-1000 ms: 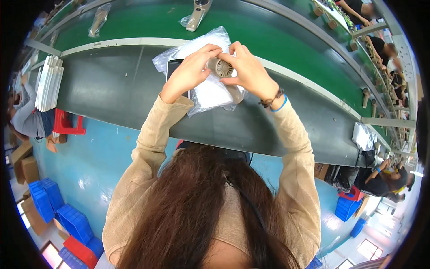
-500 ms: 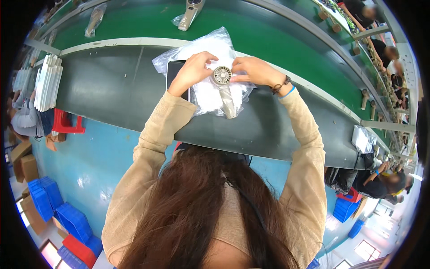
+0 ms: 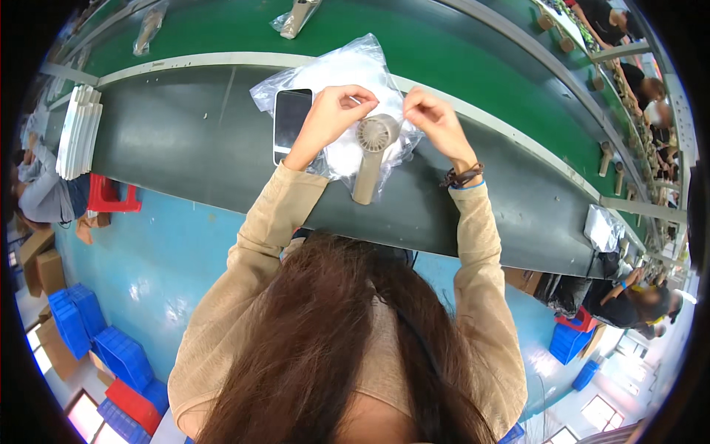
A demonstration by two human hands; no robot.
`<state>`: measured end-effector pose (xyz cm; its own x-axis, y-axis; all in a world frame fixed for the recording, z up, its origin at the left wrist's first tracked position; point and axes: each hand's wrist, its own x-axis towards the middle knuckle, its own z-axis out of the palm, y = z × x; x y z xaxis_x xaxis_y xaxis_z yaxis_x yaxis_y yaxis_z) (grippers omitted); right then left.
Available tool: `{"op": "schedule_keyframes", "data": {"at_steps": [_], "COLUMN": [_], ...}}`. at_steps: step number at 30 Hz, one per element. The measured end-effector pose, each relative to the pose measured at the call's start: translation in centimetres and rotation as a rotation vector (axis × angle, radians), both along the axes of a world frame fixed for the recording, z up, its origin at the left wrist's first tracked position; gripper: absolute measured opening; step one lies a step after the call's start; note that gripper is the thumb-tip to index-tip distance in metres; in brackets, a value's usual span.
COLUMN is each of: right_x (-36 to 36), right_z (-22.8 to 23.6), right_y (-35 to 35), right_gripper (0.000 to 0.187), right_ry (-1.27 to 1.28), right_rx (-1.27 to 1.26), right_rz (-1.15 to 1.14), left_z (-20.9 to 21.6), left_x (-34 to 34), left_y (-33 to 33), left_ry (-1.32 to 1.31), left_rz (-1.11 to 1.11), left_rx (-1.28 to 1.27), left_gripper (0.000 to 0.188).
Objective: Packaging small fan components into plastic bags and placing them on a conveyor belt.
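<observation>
A beige handheld fan [image 3: 367, 172] with a round grille lies on a pile of clear plastic bags [image 3: 351, 63], its handle pointing toward me. My left hand [image 3: 334, 118] is above and left of the grille, thumb and forefinger pinched together; what they hold, if anything, is too small to make out. To the right of the grille, my right hand [image 3: 438, 122] is closed in a pinch on thin clear film that looks like a bag's edge. Beside my left wrist lies a phone [image 3: 291, 122] with a dark screen and white edge, partly on the bags.
Beyond the dark bench [image 3: 177, 126] runs a green conveyor belt [image 3: 222, 33] carrying a bagged fan [image 3: 298, 18]. White folded cartons [image 3: 79, 133] stand at the bench's left end. A clear bag bundle [image 3: 603, 228] lies at the right. Other people sit along the line.
Both hands have come away from the fan's head, the right one upward. The fan's handle has swung slightly left and nearer me. More of the phone shows. Items on the belt have shifted left.
</observation>
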<state>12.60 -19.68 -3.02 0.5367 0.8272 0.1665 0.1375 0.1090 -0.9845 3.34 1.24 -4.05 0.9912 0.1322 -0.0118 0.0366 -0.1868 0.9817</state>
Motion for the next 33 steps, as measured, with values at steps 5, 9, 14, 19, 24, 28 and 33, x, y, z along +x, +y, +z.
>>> {"op": "schedule_keyframes", "data": {"at_steps": [5, 9, 14, 19, 24, 28, 33], "right_x": [-1.1, -1.4, 5.1, 16.6, 24.2, 27.4, 26.5], "right_z": [-0.8, 0.1, 2.5, 1.9, -2.9, -6.2, -6.5], "right_y": [0.7, 2.2, 0.6, -3.4, -2.2, -2.8, -5.4], "right_gripper": [0.005, 0.013, 0.018, 0.022, 0.024, 0.029, 0.035], "right_ry": [-0.102, -0.044, -0.471, -0.297, -0.341, -0.266, -0.309], "right_rx": [0.09, 0.253, 0.057, -0.042, -0.337, -0.351, -0.061], "right_rz": [-0.243, -0.57, -1.173, -1.368, -1.447, -1.487, -1.405], "left_z": [0.9, 2.2, 1.6, -2.4, -2.6, -3.3, -4.3], "left_x": [0.9, 2.6, 1.5, -3.3, -5.3, -5.0, -4.5], "left_y": [-0.2, 0.0, -1.2, -3.3, -4.4, -4.6, -4.5], "left_ry": [-0.096, -0.098, -0.263, -0.241, -0.303, -0.292, -0.264], "left_rz": [-0.001, -0.027, 0.178, -0.138, -0.108, -0.088, -0.013], "left_rx": [-0.053, -0.226, -0.075, 0.58, 0.656, 0.632, 0.525], "left_gripper": [0.018, 0.022, 0.022, 0.018, 0.023, 0.019, 0.009]}}
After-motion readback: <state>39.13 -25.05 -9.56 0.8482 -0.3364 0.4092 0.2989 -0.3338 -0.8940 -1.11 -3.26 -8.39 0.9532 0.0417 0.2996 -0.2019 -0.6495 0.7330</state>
